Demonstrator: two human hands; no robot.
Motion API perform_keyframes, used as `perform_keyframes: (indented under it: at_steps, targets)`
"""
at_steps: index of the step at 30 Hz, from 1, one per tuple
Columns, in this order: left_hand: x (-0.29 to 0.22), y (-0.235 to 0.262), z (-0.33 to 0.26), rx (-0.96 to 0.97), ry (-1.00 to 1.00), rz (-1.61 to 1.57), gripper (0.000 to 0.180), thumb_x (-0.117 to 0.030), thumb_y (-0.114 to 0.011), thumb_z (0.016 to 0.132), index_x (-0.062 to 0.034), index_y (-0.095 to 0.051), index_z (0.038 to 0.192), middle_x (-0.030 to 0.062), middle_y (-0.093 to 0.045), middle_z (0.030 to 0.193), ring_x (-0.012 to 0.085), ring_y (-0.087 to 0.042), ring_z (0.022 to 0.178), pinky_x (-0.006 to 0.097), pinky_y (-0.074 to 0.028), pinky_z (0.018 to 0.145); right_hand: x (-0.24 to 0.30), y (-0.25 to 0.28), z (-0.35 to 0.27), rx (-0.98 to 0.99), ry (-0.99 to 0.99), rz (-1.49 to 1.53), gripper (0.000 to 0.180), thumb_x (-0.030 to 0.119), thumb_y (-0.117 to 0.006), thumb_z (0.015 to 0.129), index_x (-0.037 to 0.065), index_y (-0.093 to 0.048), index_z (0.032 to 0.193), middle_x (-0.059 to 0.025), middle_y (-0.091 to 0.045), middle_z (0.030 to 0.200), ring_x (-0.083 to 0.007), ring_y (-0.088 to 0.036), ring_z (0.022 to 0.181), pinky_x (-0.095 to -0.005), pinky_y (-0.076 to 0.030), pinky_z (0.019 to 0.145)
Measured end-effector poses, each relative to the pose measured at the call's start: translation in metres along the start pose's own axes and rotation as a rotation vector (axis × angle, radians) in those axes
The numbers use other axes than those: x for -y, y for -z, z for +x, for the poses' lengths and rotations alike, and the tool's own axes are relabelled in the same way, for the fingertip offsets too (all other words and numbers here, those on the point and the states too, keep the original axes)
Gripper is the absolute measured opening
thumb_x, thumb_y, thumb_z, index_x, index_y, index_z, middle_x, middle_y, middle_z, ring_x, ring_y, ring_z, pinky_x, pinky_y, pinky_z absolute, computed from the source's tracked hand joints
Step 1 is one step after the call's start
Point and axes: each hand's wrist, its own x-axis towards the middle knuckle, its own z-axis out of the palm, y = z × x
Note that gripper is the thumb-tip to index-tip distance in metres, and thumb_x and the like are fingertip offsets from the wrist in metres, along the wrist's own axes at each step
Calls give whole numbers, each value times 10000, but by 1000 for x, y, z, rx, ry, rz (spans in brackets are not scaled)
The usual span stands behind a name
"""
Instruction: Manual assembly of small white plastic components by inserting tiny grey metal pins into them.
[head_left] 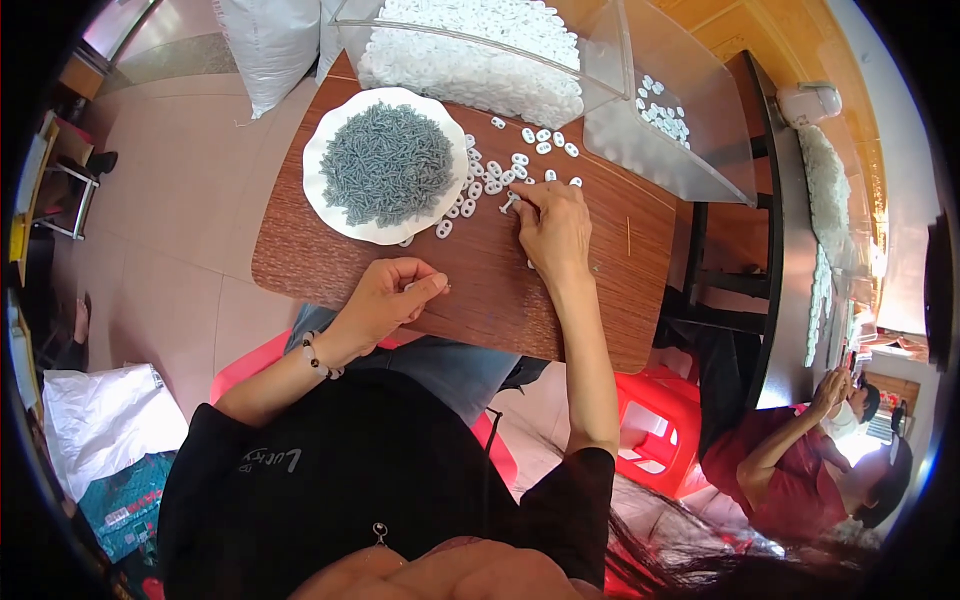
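Right grip [556,230] pinches a white piece [509,204], left grip [390,302] narrow near front edge, contents unclear, bare tabletop [482,265] between, plate [314,165] crowding left edge.

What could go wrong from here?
The white scalloped plate, heaped with small grey pieces, sits close to the left edge of the table, so a bump might spill them. The right hand seems to pinch a small pale piece beside loose white two-holed pieces; that piece might slip, or the hand could scatter the others.
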Motion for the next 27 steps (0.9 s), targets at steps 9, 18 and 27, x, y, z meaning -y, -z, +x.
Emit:
perform_keyframes:
  at_steps: [9,18,27]
  targets:
    - [-3,-1,-1,-17,-16,13,225,-236,-618,940,-16,-644,897,-64,-483,613,6,-403,533,169,-300,481,1,2,7,54,-30,-2,129,79,-652,785,93,-684,909,-109,-648,855,-310,-560,882,-421,-436,782]
    - [-5,-1,0,-12,-10,40,226,-243,-616,941,-25,-649,890,-70,-478,611,3,-402,531,168,-304,480,2,2,9,34,18,-24,135,114,-683,776,85,-696,907,-100,-652,833,-308,-567,846,-420,-448,758]
    - [-14,-12,7,-20,-6,62,240,-268,-618,939,-37,-654,885,-75,-472,597,3,-399,528,168,-300,483,0,0,11,42,-20,-12,121,124,-703,776,75,-693,885,-110,-661,801,-303,-593,799,-424,-464,713]
